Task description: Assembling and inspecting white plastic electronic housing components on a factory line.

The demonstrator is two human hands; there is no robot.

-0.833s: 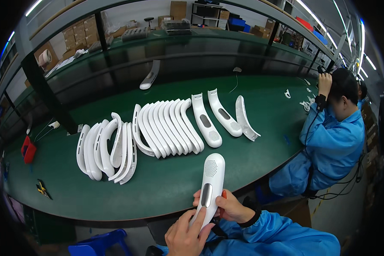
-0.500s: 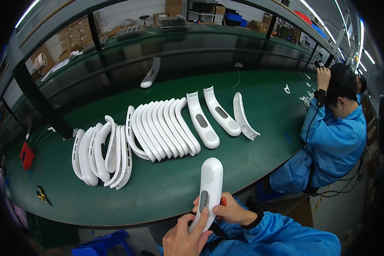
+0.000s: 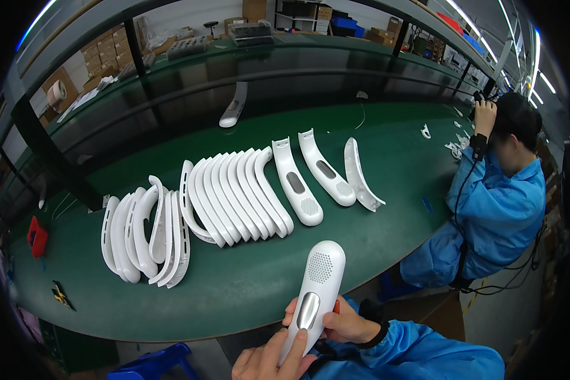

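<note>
A curved white plastic housing (image 3: pixel 330 285), with a dotted grille at its rounded end and a shiny silver oval inset (image 3: pixel 308 309), is held tilted over the table's near edge. My right hand (image 3: pixel 351 327) grips it from the right side, thumb on its edge. A small red thing (image 3: pixel 337 307) shows beside that thumb; its kind is hidden. My left hand (image 3: pixel 266 361) is wrapped round the lower end, with a fingertip at the bottom of the oval. Beyond lie two similar housings (image 3: pixel 297 190) (image 3: pixel 326 170), grille side up, and another shell (image 3: pixel 361 175) on its side.
A row of white curved shells (image 3: pixel 234 199) and a looser cluster (image 3: pixel 149 234) cover the left middle of the green table (image 3: pixel 234 304). Cutters (image 3: pixel 61 296) and a red container (image 3: pixel 37 237) lie far left. At the right sits a person in blue (image 3: pixel 500 196), near small white parts (image 3: pixel 455 149).
The held housing has tipped further to the right, and its silver oval now catches more light. My left fingertip has slid to the lower end of the oval. The view has shifted slightly.
</note>
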